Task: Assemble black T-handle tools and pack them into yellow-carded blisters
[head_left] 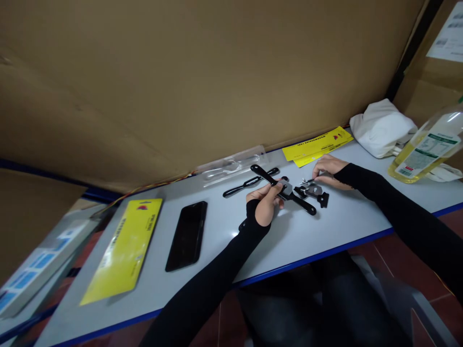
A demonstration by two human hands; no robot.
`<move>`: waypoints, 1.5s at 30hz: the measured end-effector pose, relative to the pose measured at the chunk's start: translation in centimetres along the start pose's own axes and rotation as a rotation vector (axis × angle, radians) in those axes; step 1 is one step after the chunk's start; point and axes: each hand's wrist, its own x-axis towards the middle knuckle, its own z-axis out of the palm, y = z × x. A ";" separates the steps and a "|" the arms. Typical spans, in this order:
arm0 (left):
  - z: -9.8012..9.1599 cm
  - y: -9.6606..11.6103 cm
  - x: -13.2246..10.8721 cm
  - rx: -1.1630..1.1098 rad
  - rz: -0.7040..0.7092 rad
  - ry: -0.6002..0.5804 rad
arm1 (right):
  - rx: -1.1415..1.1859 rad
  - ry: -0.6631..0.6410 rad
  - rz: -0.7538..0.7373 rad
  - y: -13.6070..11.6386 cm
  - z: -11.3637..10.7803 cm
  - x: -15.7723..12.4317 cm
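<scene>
In my left hand [265,205] is a black spokeshave [304,203], its two handles slanting from upper left to lower right. The thumb presses on the flat metal part at its middle, and the fingers curl underneath. My right hand [328,169] is closed, fingertips together, over a small pile of parts. What the fingertips pinch is too small to make out. The pile holds black cap pieces [323,199], a grey metal plate [314,191] and small screws [304,182]. Behind my left hand lies another black spokeshave body [237,189], partly hidden by the held one.
A black phone [187,236] and a yellow card [123,250] lie on the left of the table. Clear plastic packaging [235,166] and more yellow cards [318,146] line the cardboard wall. At right stand a white bag [381,126] and a bottle of yellow liquid [425,149].
</scene>
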 end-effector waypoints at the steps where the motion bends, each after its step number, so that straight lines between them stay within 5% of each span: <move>1: 0.0 -0.1 0.1 -0.003 0.003 0.007 | -0.011 0.039 0.011 -0.5 0.0 0.1; 7: 0.2 -0.9 0.1 -0.036 0.001 0.036 | 0.025 0.381 0.013 -6.0 1.0 0.8; 12: 0.8 -1.2 -0.5 -0.050 0.013 0.045 | -0.019 0.425 -0.110 -9.2 4.3 1.0; 17: 1.0 -1.5 -1.0 -0.068 0.020 0.051 | -0.015 0.461 -0.168 -8.7 6.0 0.7; 29: 1.4 -1.5 -1.6 -0.099 0.004 0.055 | 0.082 0.456 -0.089 -9.0 5.5 0.6; 40: 1.8 0.0 -2.0 -0.035 0.082 0.080 | 0.331 0.505 0.202 -9.5 4.0 0.4; 45: 1.8 0.0 -2.1 -0.001 0.105 0.070 | 0.665 0.326 0.377 -8.8 4.2 0.8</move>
